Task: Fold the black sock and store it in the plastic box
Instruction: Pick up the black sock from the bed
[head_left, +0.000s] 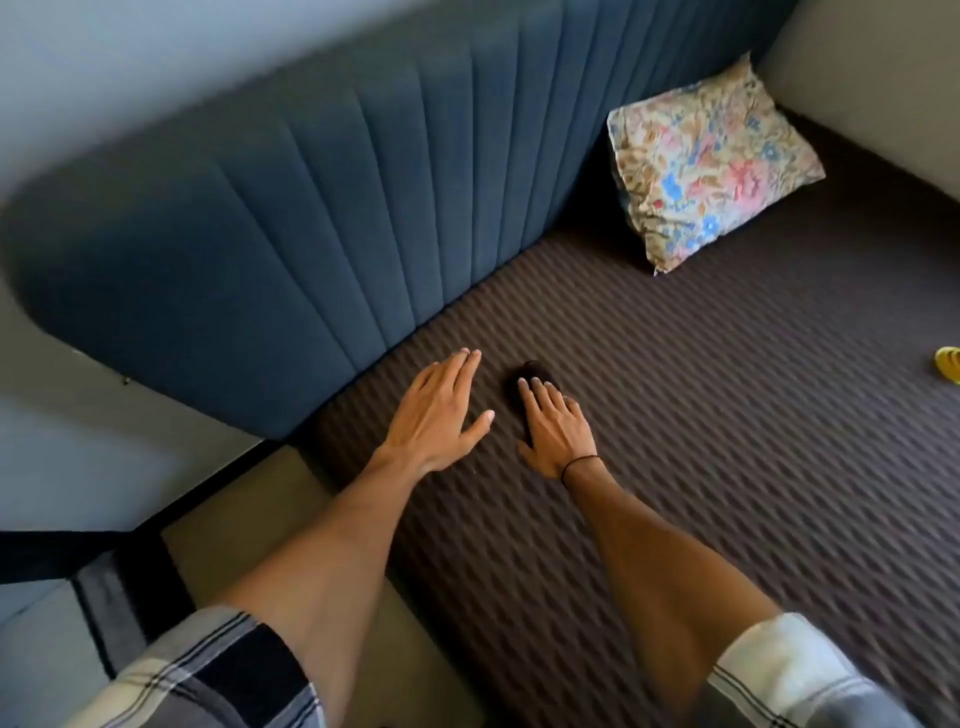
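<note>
The black sock (531, 375) lies on the dark brown ribbed mattress (701, 441) near the headboard, mostly covered. My right hand (558, 434) rests flat on top of it, fingers together and pressing down; only the sock's far rounded end shows beyond the fingertips. My left hand (439, 410) hovers flat just left of the sock, fingers extended, thumb out toward the right hand, holding nothing. No plastic box appears in the head view.
A blue padded headboard (311, 208) runs along the far left side of the bed. A floral pillow (711, 161) leans at the back right. A small yellow object (948, 364) lies at the right edge. Floor lies to the left.
</note>
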